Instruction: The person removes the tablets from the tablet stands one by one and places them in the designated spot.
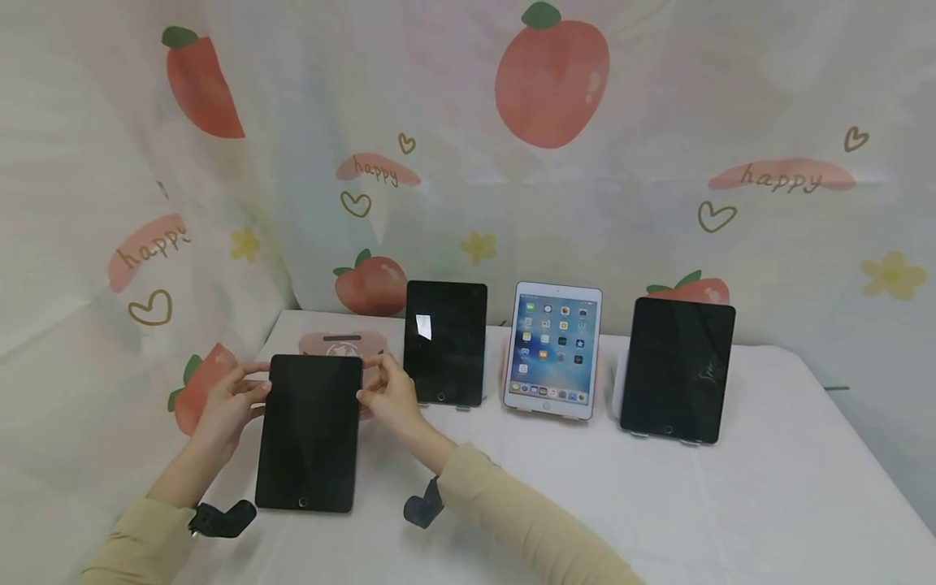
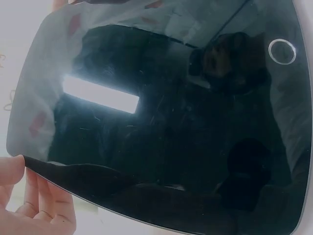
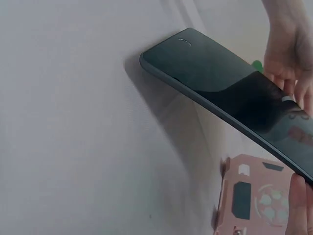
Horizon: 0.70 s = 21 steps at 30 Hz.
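A black tablet (image 1: 309, 435) with a dark screen and a round home button is held upright between both hands at the left of the table. The left hand (image 1: 232, 406) pinches its left edge near the top, thumb on the front, as the left wrist view shows too. On the opposite edge, the right hand (image 1: 391, 398) pinches the tablet near its upper corner. Behind the tablet stands a pink stand (image 1: 340, 343) with cut-outs, partly hidden; it shows more fully in the right wrist view, below the tablet and apart from it.
To the right, three more tablets lean on stands: a black tablet (image 1: 446, 341), a white tablet (image 1: 557, 349) with a lit home screen, and another black tablet (image 1: 676, 370). A white cloth covers the table (image 1: 775, 487). A fruit-printed curtain (image 1: 621, 227) hangs behind and at the left.
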Tool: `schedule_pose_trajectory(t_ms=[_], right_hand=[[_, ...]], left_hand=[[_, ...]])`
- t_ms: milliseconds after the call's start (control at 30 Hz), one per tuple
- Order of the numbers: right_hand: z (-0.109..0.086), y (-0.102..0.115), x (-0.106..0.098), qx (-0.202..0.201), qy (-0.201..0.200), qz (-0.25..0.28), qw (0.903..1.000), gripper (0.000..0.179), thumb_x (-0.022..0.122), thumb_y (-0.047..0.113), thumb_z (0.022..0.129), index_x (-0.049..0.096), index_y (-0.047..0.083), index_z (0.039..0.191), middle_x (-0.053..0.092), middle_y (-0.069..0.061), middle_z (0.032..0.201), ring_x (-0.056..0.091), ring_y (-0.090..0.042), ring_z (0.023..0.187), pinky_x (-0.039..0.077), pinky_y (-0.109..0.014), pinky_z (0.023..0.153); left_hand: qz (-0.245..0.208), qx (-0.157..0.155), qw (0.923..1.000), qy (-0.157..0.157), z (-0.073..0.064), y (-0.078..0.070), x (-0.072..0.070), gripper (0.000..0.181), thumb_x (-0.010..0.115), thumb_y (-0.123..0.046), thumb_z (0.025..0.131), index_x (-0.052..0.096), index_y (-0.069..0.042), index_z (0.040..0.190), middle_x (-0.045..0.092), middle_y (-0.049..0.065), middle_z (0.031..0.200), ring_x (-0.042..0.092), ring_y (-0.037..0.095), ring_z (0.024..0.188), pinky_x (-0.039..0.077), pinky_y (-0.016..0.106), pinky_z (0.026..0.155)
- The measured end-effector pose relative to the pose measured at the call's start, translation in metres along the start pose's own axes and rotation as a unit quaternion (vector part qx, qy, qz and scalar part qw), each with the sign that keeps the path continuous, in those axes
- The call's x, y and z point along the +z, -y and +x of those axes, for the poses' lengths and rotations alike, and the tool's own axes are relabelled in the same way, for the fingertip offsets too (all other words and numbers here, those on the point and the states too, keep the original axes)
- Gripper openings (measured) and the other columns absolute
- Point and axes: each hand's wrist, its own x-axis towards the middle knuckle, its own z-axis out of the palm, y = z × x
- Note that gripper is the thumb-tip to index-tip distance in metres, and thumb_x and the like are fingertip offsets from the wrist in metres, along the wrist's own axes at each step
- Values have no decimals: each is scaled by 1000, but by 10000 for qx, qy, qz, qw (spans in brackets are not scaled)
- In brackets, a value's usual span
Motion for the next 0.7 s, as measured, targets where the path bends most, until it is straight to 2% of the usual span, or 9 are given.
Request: schedule_pose_trajectory(t_ms=[133, 333, 500, 600, 700], right_hand=[[-3, -5, 2, 144, 25, 201, 9997, 43, 64, -15, 78, 57, 2, 117, 62, -26, 80, 66, -37, 66, 58, -46, 58], [-5, -13, 4, 346, 98, 367, 9987, 42, 63, -14, 79, 55, 1, 118, 63, -29, 83, 65, -49, 74, 58, -45, 55], [-6, -19, 6, 555, 85, 476, 9973, 41, 61, -16, 77, 55, 0, 115, 62, -23, 77, 66, -50, 73, 57, -50, 59], [-8, -19, 7, 691, 62, 570, 9960, 41, 61, -17, 77, 55, -1, 113, 60, -17, 74, 68, -45, 69, 57, -50, 61], [-10, -19, 8, 787, 71, 659, 9947, 41, 60, -18, 76, 54, -2, 113, 60, -18, 74, 69, -39, 65, 58, -48, 60]], left_hand=[[-1, -157, 9998, 88, 0, 4, 0, 26, 49, -12, 99, 53, -22, 122, 56, -18, 80, 58, -2, 78, 49, 18, 74], [16, -442, 9988, 218, 1, 10, 2, 24, 50, -13, 99, 54, -19, 121, 58, -15, 79, 58, 2, 77, 48, 22, 76], [180, -560, 9979, 283, 1, 15, 3, 27, 49, -13, 99, 51, -12, 126, 58, -13, 78, 58, 4, 77, 47, 24, 77], [304, -583, 9974, 307, 2, 17, 3, 31, 48, -13, 98, 48, -6, 129, 59, -12, 78, 58, 6, 77, 46, 25, 77], [468, -585, 9966, 341, 2, 19, 2, 36, 47, -13, 98, 44, -2, 132, 59, -11, 80, 58, 7, 78, 46, 26, 77]])
